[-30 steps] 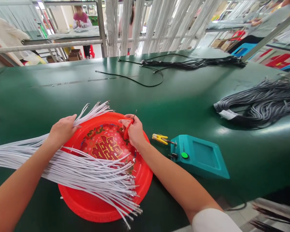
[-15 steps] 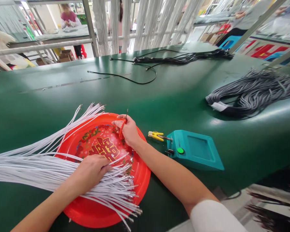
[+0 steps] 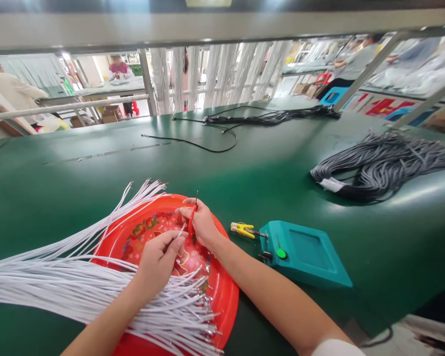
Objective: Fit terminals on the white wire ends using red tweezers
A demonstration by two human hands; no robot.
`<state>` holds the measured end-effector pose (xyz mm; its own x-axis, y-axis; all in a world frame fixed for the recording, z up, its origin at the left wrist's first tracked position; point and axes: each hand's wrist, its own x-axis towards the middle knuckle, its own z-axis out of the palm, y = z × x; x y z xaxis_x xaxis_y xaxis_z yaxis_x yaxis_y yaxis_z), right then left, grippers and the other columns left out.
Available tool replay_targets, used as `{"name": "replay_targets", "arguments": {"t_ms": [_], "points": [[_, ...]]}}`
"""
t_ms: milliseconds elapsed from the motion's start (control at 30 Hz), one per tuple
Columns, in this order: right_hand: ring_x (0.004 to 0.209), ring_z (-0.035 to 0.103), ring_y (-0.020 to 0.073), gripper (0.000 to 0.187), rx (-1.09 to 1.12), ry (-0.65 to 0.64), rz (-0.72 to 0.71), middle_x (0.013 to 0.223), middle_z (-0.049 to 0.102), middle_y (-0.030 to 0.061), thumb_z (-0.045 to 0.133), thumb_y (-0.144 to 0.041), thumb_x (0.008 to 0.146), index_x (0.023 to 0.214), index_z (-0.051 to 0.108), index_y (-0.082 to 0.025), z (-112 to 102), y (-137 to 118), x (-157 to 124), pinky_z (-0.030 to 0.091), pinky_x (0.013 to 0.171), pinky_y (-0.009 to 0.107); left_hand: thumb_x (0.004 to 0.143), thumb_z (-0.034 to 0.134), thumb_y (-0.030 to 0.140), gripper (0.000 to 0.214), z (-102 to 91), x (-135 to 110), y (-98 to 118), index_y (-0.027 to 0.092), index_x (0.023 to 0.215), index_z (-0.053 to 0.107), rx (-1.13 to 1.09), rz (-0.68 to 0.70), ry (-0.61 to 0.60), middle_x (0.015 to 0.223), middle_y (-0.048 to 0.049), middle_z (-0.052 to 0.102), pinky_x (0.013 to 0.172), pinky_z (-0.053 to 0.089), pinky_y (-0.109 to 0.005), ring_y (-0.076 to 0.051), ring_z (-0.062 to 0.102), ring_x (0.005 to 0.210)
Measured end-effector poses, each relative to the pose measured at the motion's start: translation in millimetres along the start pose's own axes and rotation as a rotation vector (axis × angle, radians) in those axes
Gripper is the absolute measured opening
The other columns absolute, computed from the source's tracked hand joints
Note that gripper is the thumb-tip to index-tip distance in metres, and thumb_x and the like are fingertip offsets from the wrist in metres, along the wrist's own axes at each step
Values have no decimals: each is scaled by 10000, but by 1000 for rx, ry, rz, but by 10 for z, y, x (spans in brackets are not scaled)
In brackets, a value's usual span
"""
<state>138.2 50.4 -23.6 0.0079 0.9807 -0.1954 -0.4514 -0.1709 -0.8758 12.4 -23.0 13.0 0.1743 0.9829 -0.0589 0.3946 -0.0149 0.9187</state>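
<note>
A round red tray (image 3: 222, 284) with a printed pattern lies on the green table near me. A big bundle of white cables (image 3: 59, 287) fans across it, metal tips to the right. My left hand (image 3: 158, 262) pinches one white cable and lifts its tip toward my right hand. My right hand (image 3: 198, 222) rests at the tray's far rim, closed on a small red-handled cutter (image 3: 191, 221) whose tip points up. A second fan of white cables (image 3: 133, 202) spreads over the tray's left rim.
A teal box with a green button (image 3: 304, 252) sits right of the tray, a yellow clip (image 3: 244, 229) plugged beside it. Dark grey cable coils (image 3: 381, 165) lie at right, black cables (image 3: 267, 117) at the far edge. Other people work at benches behind hanging white cables (image 3: 222, 74).
My left hand moved from the far fan of cables down to the near bundle, then lifted one cable toward my right hand. The view tilted upward. My right hand stayed by the tray rim.
</note>
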Motion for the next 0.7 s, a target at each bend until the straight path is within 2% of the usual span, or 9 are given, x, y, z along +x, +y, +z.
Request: {"name": "replay_targets", "arguments": {"t_ms": [100, 200, 367, 433, 567, 700], "points": [[458, 495, 82, 316, 7, -50, 0, 626, 628, -30, 660, -227, 610, 862, 473, -195, -6, 14, -2, 379, 437, 182, 841, 422, 447, 407, 3, 77, -86, 132, 998, 627, -86, -31, 52, 584, 18, 512, 468, 356, -210, -94, 424, 476], [450, 480, 79, 303, 1, -103, -4, 622, 628, -31, 662, -233, 621, 852, 471, -196, -5, 15, -15, 365, 430, 176, 827, 438, 468, 444, -49, 140, -180, 126, 1041, 624, -86, -19, 101, 608, 1, 536, 473, 373, -218, -102, 435, 484], [473, 491, 88, 276, -31, -178, -64, 634, 639, -28, 675, -284, 642, 825, 483, -206, 18, -13, -75, 375, 468, 190, 783, 500, 453, 393, -137, 206, -273, 156, 974, 672, 66, 35, 242, 593, -15, 594, 493, 424, -239, -139, 514, 518], [487, 506, 97, 278, -58, -187, -105, 631, 641, -25, 682, -301, 646, 820, 485, -209, 29, -21, -96, 390, 490, 203, 764, 524, 449, 373, -158, 225, -283, 160, 938, 685, 89, 42, 257, 592, -17, 615, 517, 447, -251, -149, 539, 535], [536, 560, 126, 247, -107, -223, -193, 636, 640, -17, 661, -320, 675, 809, 485, -212, 57, -21, -146, 441, 558, 245, 738, 558, 453, 368, -162, 244, -268, 143, 888, 688, 47, -31, 250, 570, -17, 629, 550, 474, -265, -168, 578, 565], [631, 600, 142, 188, -163, -200, -266, 677, 636, -20, 637, -268, 683, 799, 498, -219, 67, 1, -258, 473, 676, 280, 757, 557, 354, 238, -90, 171, -218, 162, 803, 689, 35, 31, 328, 795, -50, 699, 697, 485, -288, -182, 624, 719]]}}
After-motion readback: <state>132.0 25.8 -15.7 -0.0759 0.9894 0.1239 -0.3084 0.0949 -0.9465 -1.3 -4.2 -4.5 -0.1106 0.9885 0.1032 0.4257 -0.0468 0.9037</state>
